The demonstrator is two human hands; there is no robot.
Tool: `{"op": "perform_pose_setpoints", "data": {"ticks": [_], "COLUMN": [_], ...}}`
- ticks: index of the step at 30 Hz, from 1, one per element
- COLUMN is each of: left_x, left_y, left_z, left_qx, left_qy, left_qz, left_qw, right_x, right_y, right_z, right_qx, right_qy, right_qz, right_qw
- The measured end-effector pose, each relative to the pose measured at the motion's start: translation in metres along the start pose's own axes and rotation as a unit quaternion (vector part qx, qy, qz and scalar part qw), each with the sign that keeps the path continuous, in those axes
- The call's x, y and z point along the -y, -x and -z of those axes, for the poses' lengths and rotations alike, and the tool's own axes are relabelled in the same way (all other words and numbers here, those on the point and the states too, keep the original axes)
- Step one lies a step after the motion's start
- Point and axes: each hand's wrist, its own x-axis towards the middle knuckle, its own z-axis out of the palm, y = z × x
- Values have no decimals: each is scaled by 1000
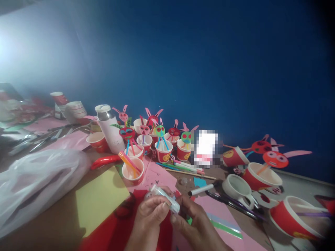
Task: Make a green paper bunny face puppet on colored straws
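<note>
A small translucent white tube [166, 198] lies slantwise between my two hands, low in the middle of the head view. My left hand [151, 216] is closed, with thumb and fingers pinching the tube along its side. At the tube's near right end, the thumb and fingers of my right hand [192, 219] curl closed around its tip. Below my hands lie red paper [104, 233] and pink paper [251, 232]. A yellow paper sheet [99, 202] is to the left of my left hand. Scissors [124, 207] with dark handles sit beside that hand, partly in shadow.
Several red paper cups [163, 151] with paper-faced straw figures stand behind my hands, near a white bottle [110, 129]. A plastic bag [44, 184] lies at left. Markers [201, 189], a white mug [237, 188] and a tilted red cup [286, 218] are at right. A blue wall [196, 62] rises behind.
</note>
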Motion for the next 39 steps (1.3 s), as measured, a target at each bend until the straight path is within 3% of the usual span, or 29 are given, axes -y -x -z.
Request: {"op": "perform_pose_setpoints", "data": {"ticks": [3, 6, 8, 10, 12, 14, 16, 19, 22, 23, 26, 29, 31, 35, 39], "left_x": [2, 5, 6, 5, 4, 3, 2, 4, 6, 7, 7, 7, 8, 8, 9], "left_y": [2, 7, 8, 7, 4, 2, 2, 4, 3, 2, 0, -1, 0, 1, -1], "left_z": [-4, -8, -9, -8, -7, -6, -6, -6, -3, -1, 3, 3, 1, -2, -3], "left_qx": [36, 52, 56, 41, 16, -3, -11, -7, 0, -3, -16, -10, 7, 15, -2], "left_qy": [19, 35, 42, 44, 39, 34, 28, 8, 3, 9, 22, 32, 42, 29, 29], "left_qz": [4, 6, 14, 16, 6, -7, -10, 3, 13, 13, 20, 21, 17, 17, 38], "left_qw": [999, 998, 997, 998, 999, 999, 999, 1000, 1000, 1000, 999, 999, 999, 999, 999], "right_x": [-1, -12, -17, -15, -7, 1, 6, 1, -11, -13, -12, -5, -4, -9, -12], "right_y": [0, 1, 1, 2, 1, 1, 1, 1, 0, -1, -2, -3, -2, -1, -3], "right_z": [-5, -14, -16, -13, -7, -1, 2, -3, -10, -12, -10, -7, -7, -9, -4], "right_qx": [23, 50, 46, 38, 11, -21, -33, -4, 24, 22, -3, -41, -40, 12, -15], "right_qy": [-82, -257, -283, -207, -94, 7, 54, -48, -218, -227, -138, -81, -100, -190, -126], "right_qz": [-39, -161, -214, -190, -103, -27, -5, -82, -236, -247, -122, -30, -68, -209, -167], "right_qw": [996, 952, 934, 959, 990, 999, 998, 996, 947, 942, 983, 995, 992, 959, 978]}}
